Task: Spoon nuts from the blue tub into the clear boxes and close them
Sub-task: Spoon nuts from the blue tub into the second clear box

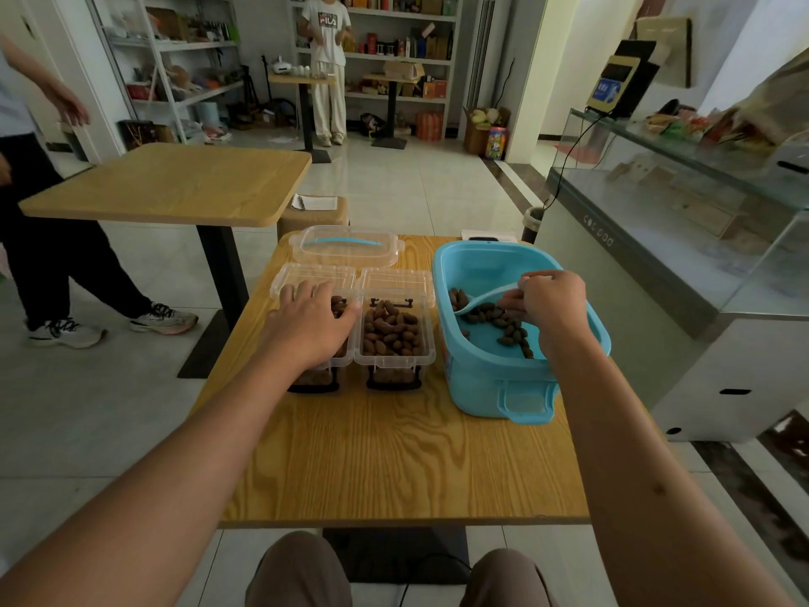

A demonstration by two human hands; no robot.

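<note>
The blue tub [516, 378] stands at the 3 o'clock side of the wooden worktop [394, 466], a thin scatter of nuts [503, 324] on its floor, and the right hand [552, 300] inside it is closed around the handle of a pale blue spoon [477, 302]. At 12 o'clock two clear boxes stand side by side with lids hinged back: the right box [394, 335] is filled, while the left hand [313, 324], fingers spread, rests on the left box [315, 282].

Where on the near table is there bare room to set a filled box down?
Free: the wide front strip of the table, between the two clear boxes and the near edge. Crowded: the far half, filled by the boxes, the loose lid and the blue tub, with the left hand and right hand over them.
</note>
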